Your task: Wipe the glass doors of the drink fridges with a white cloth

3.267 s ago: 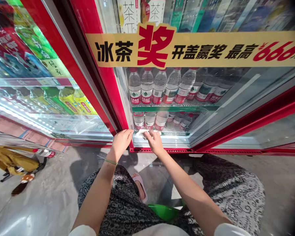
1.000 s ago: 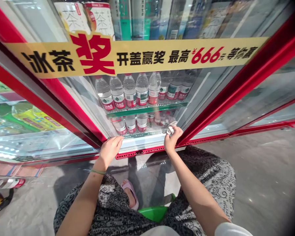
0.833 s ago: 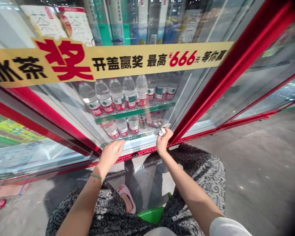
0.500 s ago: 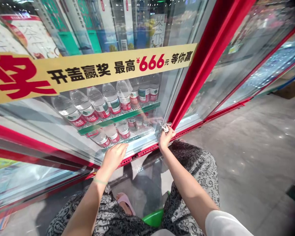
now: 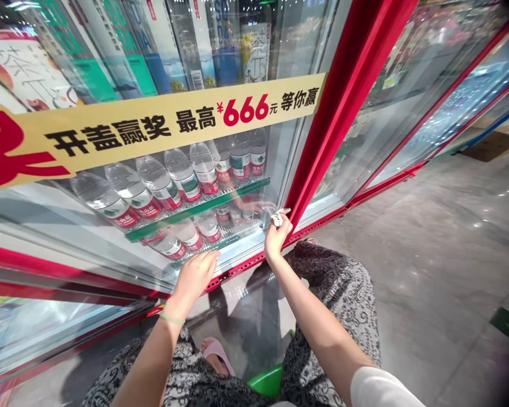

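I sit low in front of a red-framed glass fridge door (image 5: 89,226). My right hand (image 5: 275,237) is closed round a small crumpled white cloth (image 5: 276,217) and presses it against the glass at the door's lower right corner, beside the red frame post (image 5: 322,135). My left hand (image 5: 195,274) rests with fingers curled on the bottom rail of the door, holding nothing that I can see. Behind the glass stand rows of water bottles (image 5: 182,181) with red labels on a green-edged shelf.
A yellow banner (image 5: 152,127) with red and black print runs across the glass. More glass fridge doors (image 5: 407,113) continue to the right. Grey polished floor (image 5: 428,265) spreads to the right. A green stool (image 5: 265,381) sits under me, a pink slipper (image 5: 214,353) by my knee.
My right hand has slid the cloth rightward along the lower glass to the corner by the red post and slightly up. The view has swung right. My left hand stayed on the bottom rail.
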A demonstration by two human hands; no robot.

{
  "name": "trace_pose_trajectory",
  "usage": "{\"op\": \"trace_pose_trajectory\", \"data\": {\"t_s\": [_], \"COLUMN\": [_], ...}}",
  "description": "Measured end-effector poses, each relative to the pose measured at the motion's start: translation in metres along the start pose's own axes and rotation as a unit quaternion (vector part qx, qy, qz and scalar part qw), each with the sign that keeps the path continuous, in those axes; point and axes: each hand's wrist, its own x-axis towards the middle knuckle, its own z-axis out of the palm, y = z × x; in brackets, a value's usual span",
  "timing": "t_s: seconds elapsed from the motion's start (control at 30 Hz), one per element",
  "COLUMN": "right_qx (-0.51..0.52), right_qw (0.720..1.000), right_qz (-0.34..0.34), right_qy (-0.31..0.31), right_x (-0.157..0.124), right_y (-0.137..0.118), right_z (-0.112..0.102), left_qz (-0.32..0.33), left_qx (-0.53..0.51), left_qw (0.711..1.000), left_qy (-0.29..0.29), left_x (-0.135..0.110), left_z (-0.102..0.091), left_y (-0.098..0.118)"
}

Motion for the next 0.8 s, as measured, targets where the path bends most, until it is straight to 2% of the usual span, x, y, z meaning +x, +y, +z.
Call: {"op": "trace_pose_trajectory", "data": {"t_s": [0.07, 0.2, 0.4, 0.6, 0.73, 0.8], "right_qx": [0.001, -0.010, -0.004, -0.018, -0.002, 0.003], "right_qw": [1.000, 0.999, 0.999, 1.000, 0.999, 0.998], "right_qz": [-0.016, 0.017, -0.038, 0.011, -0.047, -0.052], "right_qy": [0.009, 0.035, -0.001, 0.007, -0.028, -0.037], "right_x": [-0.001, -0.004, -0.004, -0.017, -0.021, -0.021], "right_y": [-0.001, 0.003, 0.009, 0.023, 0.017, 0.019], "right_z": [0.001, 0.002, -0.002, -0.002, 0.002, 0.002], "left_qz": [-0.002, -0.007, -0.007, -0.009, -0.005, -0.006], "left_qx": [0.001, 0.000, -0.004, 0.007, 0.007, 0.006], "left_qw": [1.000, 1.000, 1.000, 1.000, 1.000, 1.000], "left_qy": [-0.006, -0.013, -0.007, -0.013, -0.018, -0.015], "left_x": [0.000, 0.001, 0.002, 0.003, 0.003, 0.004], "left_z": [-0.001, -0.003, -0.002, -0.001, 0.000, 0.001], "left_y": [-0.001, 0.000, 0.000, 0.001, 0.000, 0.001]}}
